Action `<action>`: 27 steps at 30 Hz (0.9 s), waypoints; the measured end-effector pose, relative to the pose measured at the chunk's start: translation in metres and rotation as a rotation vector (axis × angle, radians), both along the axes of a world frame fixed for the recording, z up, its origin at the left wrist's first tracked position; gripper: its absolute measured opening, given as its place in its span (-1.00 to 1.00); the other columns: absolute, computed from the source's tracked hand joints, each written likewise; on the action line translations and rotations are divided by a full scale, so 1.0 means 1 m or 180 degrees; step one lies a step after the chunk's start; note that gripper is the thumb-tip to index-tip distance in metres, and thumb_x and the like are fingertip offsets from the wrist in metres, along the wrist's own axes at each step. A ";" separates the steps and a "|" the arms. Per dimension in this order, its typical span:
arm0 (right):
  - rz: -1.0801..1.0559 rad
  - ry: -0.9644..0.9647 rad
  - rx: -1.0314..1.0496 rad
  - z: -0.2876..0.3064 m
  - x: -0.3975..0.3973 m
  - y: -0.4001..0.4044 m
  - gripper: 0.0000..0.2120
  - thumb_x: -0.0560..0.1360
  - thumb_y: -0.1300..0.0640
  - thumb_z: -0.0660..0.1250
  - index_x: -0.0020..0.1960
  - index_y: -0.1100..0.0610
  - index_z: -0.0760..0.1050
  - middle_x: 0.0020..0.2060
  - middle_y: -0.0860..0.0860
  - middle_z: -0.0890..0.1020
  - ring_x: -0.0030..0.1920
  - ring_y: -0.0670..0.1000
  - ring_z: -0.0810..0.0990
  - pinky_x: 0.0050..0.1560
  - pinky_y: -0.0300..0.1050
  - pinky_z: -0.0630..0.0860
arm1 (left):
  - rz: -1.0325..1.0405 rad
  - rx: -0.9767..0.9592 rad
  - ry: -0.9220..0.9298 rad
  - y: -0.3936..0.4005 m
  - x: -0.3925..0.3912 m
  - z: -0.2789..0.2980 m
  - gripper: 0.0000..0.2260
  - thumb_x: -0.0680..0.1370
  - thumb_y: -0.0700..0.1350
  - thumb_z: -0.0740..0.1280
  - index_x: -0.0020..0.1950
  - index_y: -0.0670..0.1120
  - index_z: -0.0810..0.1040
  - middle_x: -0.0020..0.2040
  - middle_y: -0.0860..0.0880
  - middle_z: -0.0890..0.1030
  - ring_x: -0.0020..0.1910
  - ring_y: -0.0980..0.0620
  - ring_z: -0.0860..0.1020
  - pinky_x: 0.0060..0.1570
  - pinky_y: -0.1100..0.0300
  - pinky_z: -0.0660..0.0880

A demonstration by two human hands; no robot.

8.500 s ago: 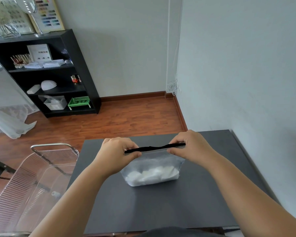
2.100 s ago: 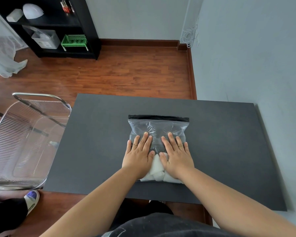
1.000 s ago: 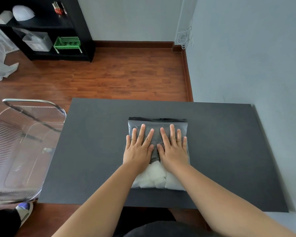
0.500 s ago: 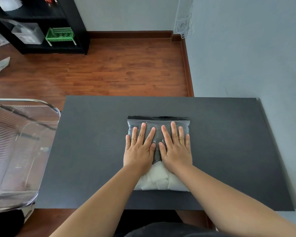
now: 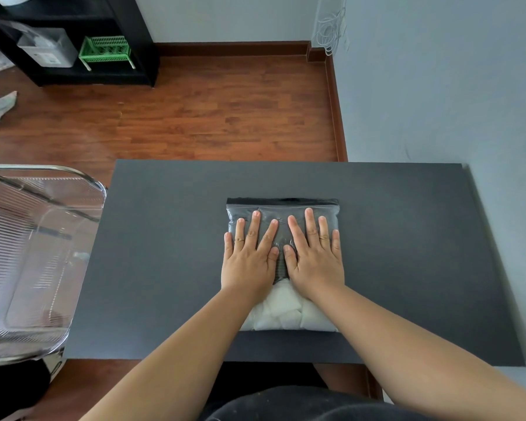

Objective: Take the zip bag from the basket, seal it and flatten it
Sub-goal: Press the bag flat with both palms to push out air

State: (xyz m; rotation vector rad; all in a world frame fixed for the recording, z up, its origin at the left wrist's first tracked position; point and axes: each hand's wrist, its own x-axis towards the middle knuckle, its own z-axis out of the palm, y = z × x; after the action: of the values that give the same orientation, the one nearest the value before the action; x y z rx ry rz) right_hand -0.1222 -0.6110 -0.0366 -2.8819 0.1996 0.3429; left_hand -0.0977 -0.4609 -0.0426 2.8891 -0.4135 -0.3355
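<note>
A clear zip bag (image 5: 283, 208) with a black zip strip along its far edge lies flat on the dark grey table (image 5: 164, 238). White padding (image 5: 281, 314) fills the bag's near end. My left hand (image 5: 249, 253) and my right hand (image 5: 312, 253) rest palm down on the bag's middle, side by side, fingers spread and pointing away from me. The thumbs almost touch. Neither hand grips anything.
A clear ribbed plastic basket (image 5: 28, 262) with a metal rim stands off the table's left edge. A grey wall (image 5: 438, 86) runs along the right side. A black shelf unit (image 5: 73, 41) with a green crate stands at the far left on the wooden floor.
Both hands have slid a little farther up the bag towards the zip strip since two seconds ago. In the oldest frame they held the bag upright by its zip.
</note>
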 end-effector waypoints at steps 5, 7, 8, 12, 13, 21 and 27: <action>0.0004 0.0032 -0.0034 0.001 0.001 0.000 -0.42 0.56 -0.20 -0.26 0.56 -0.17 -0.25 0.57 -0.05 -0.27 0.56 0.06 -0.30 0.47 0.06 -0.39 | 0.0000 0.0043 0.0025 0.000 0.001 0.001 -0.52 0.62 0.17 -0.24 0.55 0.21 -0.23 0.61 0.04 -0.18 0.57 -0.11 -0.19 0.46 -0.06 -0.28; 0.0009 0.0037 -0.0036 0.002 0.001 0.000 -0.42 0.56 -0.21 -0.27 0.56 -0.17 -0.24 0.57 -0.05 -0.27 0.56 0.06 -0.30 0.46 0.05 -0.40 | -0.0002 0.0057 0.0038 0.000 0.001 0.000 -0.52 0.62 0.17 -0.24 0.55 0.20 -0.21 0.61 0.03 -0.16 0.57 -0.11 -0.19 0.47 -0.07 -0.26; 0.0010 0.0037 -0.0045 0.002 0.001 0.000 -0.42 0.56 -0.21 -0.27 0.56 -0.17 -0.24 0.57 -0.05 -0.26 0.56 0.06 -0.30 0.45 0.04 -0.41 | -0.0009 0.0061 0.0042 0.000 0.001 0.000 -0.52 0.62 0.17 -0.23 0.56 0.20 -0.21 0.61 0.03 -0.15 0.57 -0.11 -0.18 0.47 -0.07 -0.26; -0.0023 0.0053 -0.0026 0.001 0.002 0.000 -0.42 0.56 -0.21 -0.25 0.56 -0.17 -0.19 0.58 -0.06 -0.24 0.56 0.05 -0.28 0.44 0.02 -0.44 | -0.0035 0.0087 0.0048 -0.001 0.001 -0.002 -0.52 0.62 0.17 -0.24 0.55 0.19 -0.20 0.62 0.02 -0.13 0.57 -0.10 -0.17 0.47 -0.06 -0.26; -0.0031 0.0069 -0.0011 0.000 0.002 0.000 -0.42 0.55 -0.21 -0.25 0.56 -0.17 -0.18 0.58 -0.06 -0.23 0.56 0.04 -0.29 0.43 0.01 -0.45 | -0.0036 0.0085 0.0048 -0.001 0.001 -0.002 -0.52 0.62 0.17 -0.24 0.56 0.19 -0.19 0.62 0.02 -0.13 0.57 -0.11 -0.17 0.47 -0.07 -0.25; -0.0029 0.0112 0.0018 -0.002 0.000 0.002 -0.42 0.56 -0.20 -0.23 0.56 -0.16 -0.17 0.58 -0.06 -0.23 0.55 0.02 -0.30 0.39 -0.04 -0.49 | -0.0065 0.0090 0.0062 0.001 -0.001 -0.002 -0.52 0.63 0.16 -0.21 0.57 0.17 -0.14 0.62 0.02 -0.14 0.57 -0.12 -0.17 0.48 -0.08 -0.22; -0.0054 0.0110 0.0092 -0.004 0.001 0.002 -0.44 0.59 -0.17 -0.15 0.57 -0.17 -0.16 0.58 -0.06 -0.23 0.56 0.04 -0.29 0.45 0.01 -0.41 | -0.0076 0.0061 0.0054 0.001 -0.002 -0.003 -0.52 0.64 0.15 -0.19 0.57 0.16 -0.12 0.62 0.01 -0.13 0.57 -0.13 -0.14 0.49 -0.09 -0.20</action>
State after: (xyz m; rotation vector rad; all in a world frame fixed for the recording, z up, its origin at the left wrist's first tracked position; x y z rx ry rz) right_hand -0.1216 -0.6091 -0.0402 -2.8455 0.2232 0.3897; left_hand -0.0992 -0.4601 -0.0456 2.8997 -0.4446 -0.3696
